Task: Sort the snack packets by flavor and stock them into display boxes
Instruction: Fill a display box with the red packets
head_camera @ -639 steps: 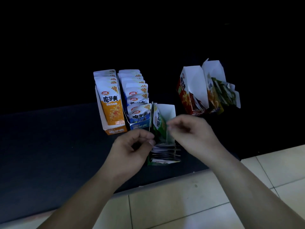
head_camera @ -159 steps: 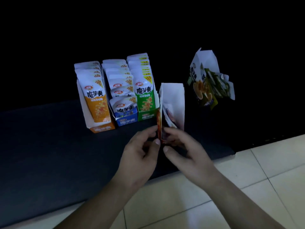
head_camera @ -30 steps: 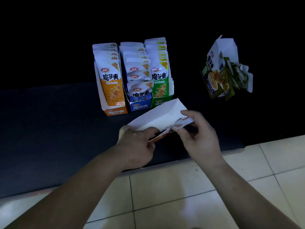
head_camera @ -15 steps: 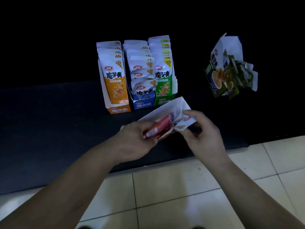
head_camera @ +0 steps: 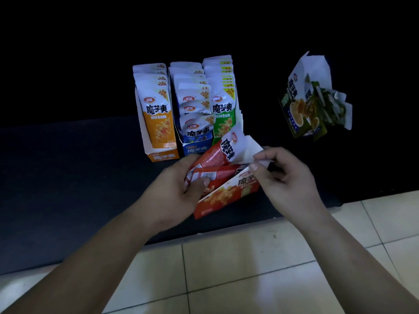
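Observation:
A red display box (head_camera: 226, 196) lies tilted on its side on the dark mat, just in front of me. My left hand (head_camera: 176, 189) grips a bunch of red snack packets (head_camera: 215, 159) that stick out of the box's open top. My right hand (head_camera: 285, 177) pinches the white top edge of a packet or flap (head_camera: 260, 158) at the box's upper right. Behind stand three filled boxes side by side: orange (head_camera: 156, 123), blue (head_camera: 195, 132) and green (head_camera: 223, 116).
A dark green box (head_camera: 301, 105) with loose green packets (head_camera: 328, 105) sits at the back right. The dark mat (head_camera: 68, 177) ends at a pale tiled floor (head_camera: 226, 268) near me. Everything beyond the boxes is black.
The red packets have come further out of the red box since half a second ago, and the box has turned so its printed red side faces up. Both hands stay on it.

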Demonstrator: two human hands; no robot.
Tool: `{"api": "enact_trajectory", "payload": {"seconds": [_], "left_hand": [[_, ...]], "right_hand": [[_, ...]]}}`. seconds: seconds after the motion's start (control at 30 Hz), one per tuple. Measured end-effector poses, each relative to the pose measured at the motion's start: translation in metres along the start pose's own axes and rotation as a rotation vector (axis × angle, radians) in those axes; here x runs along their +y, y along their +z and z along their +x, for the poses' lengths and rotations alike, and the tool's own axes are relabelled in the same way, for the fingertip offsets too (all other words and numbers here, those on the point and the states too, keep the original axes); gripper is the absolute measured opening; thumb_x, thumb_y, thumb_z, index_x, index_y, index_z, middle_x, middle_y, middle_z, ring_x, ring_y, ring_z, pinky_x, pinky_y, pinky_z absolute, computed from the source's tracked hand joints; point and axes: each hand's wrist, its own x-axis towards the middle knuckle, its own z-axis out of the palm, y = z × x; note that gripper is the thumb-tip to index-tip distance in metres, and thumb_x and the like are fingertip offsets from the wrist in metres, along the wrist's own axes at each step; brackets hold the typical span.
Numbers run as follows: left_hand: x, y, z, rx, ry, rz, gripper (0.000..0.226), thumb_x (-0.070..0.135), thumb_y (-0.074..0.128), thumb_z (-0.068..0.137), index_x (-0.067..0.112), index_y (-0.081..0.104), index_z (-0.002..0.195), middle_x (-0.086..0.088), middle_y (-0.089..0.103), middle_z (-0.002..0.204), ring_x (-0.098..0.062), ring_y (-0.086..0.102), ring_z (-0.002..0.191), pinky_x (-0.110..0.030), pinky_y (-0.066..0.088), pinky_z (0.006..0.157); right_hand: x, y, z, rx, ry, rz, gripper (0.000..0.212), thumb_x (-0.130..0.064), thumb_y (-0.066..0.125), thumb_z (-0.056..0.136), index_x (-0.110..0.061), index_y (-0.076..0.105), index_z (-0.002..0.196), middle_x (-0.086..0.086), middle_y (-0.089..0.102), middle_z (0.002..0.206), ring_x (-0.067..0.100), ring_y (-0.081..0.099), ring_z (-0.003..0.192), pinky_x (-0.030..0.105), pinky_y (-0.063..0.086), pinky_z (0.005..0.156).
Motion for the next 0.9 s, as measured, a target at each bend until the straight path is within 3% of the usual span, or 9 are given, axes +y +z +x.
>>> {"api": "enact_trajectory", "payload": {"seconds": [0.1, 0.17, 0.3, 0.37, 0.47, 0.53, 0.67, 0.77, 0.9], "left_hand": [[0.007, 0.0, -0.001, 0.099, 0.046, -0.057, 0.026, 0.024, 0.06, 0.102, 0.033, 0.058, 0.126, 0.023, 0.073, 0.107, 0.0, 0.072, 0.099, -0.017, 0.059, 0.076], [0.008, -0.001, -0.001, 0.175, 0.069, -0.039, 0.024, 0.025, 0.061, 0.102, 0.034, 0.057, 0.124, 0.024, 0.072, 0.106, 0.0, 0.073, 0.097, -0.02, 0.061, 0.074], [0.005, 0.005, -0.004, 0.152, 0.059, -0.004, 0.025, 0.028, 0.061, 0.102, 0.042, 0.055, 0.122, 0.023, 0.073, 0.109, -0.002, 0.074, 0.097, -0.035, 0.064, 0.078], [0.003, 0.009, -0.006, 0.146, 0.065, -0.03, 0.024, 0.026, 0.061, 0.102, 0.044, 0.056, 0.117, 0.026, 0.072, 0.109, -0.001, 0.073, 0.097, -0.031, 0.064, 0.079], [0.004, 0.009, -0.007, 0.123, 0.072, -0.088, 0.027, 0.022, 0.061, 0.101, 0.046, 0.057, 0.113, 0.033, 0.07, 0.107, 0.005, 0.071, 0.098, -0.014, 0.058, 0.076], [0.006, 0.009, -0.006, 0.116, 0.088, -0.059, 0.028, 0.023, 0.062, 0.1, 0.047, 0.059, 0.113, 0.032, 0.07, 0.11, 0.005, 0.071, 0.1, -0.015, 0.058, 0.079], [0.007, 0.012, -0.003, 0.15, 0.121, -0.024, 0.029, 0.027, 0.064, 0.099, 0.047, 0.061, 0.121, 0.028, 0.07, 0.116, 0.003, 0.07, 0.107, -0.021, 0.059, 0.086], [0.008, 0.019, -0.003, 0.162, 0.118, -0.028, 0.033, 0.028, 0.066, 0.098, 0.044, 0.059, 0.126, 0.028, 0.07, 0.116, 0.003, 0.069, 0.107, -0.022, 0.06, 0.086], [0.008, 0.024, -0.006, 0.242, 0.106, -0.038, 0.027, 0.032, 0.067, 0.097, 0.044, 0.059, 0.12, 0.029, 0.071, 0.111, 0.004, 0.072, 0.099, -0.023, 0.062, 0.078]], "right_hand": [[-0.007, 0.002, 0.004, -0.009, -0.048, -0.047, 0.015, -0.031, 0.072, 0.094, -0.035, 0.067, 0.107, -0.01, 0.062, 0.12, 0.009, 0.065, 0.109, 0.031, 0.058, 0.081], [-0.011, 0.004, 0.004, -0.08, 0.037, -0.067, 0.039, -0.043, 0.077, 0.088, -0.042, 0.061, 0.123, -0.013, 0.061, 0.126, 0.006, 0.063, 0.115, 0.034, 0.059, 0.089], [-0.016, 0.013, -0.01, -0.13, 0.191, -0.038, 0.074, -0.029, 0.091, 0.076, -0.052, 0.049, 0.132, -0.022, 0.062, 0.114, -0.006, 0.066, 0.095, 0.013, 0.055, 0.074], [-0.015, 0.016, -0.014, -0.104, 0.15, -0.019, 0.071, -0.02, 0.09, 0.078, -0.056, 0.051, 0.125, -0.023, 0.064, 0.108, -0.007, 0.066, 0.095, 0.012, 0.055, 0.072], [-0.008, 0.011, -0.005, -0.154, 0.073, 0.042, 0.066, -0.009, 0.085, 0.082, -0.056, 0.055, 0.117, -0.02, 0.067, 0.112, -0.003, 0.065, 0.107, 0.019, 0.057, 0.086], [-0.002, 0.006, 0.006, -0.173, 0.011, -0.027, 0.06, -0.008, 0.083, 0.083, -0.05, 0.056, 0.116, -0.016, 0.064, 0.12, 0.004, 0.062, 0.116, 0.03, 0.055, 0.097], [0.003, 0.003, 0.019, -0.009, -0.141, -0.307, 0.046, -0.011, 0.083, 0.082, -0.045, 0.058, 0.099, -0.015, 0.052, 0.129, 0.0, 0.053, 0.118, 0.018, 0.048, 0.092], [0.006, -0.003, 0.021, 0.097, -0.213, -0.474, 0.033, -0.004, 0.074, 0.083, -0.032, 0.063, 0.099, -0.013, 0.05, 0.137, 0.012, 0.056, 0.124, 0.038, 0.056, 0.079], [0.007, -0.01, 0.021, 0.054, -0.134, -0.222, 0.021, -0.007, 0.075, 0.088, -0.026, 0.072, 0.097, -0.009, 0.053, 0.131, -0.005, 0.053, 0.123, 0.031, 0.056, 0.09]]}}
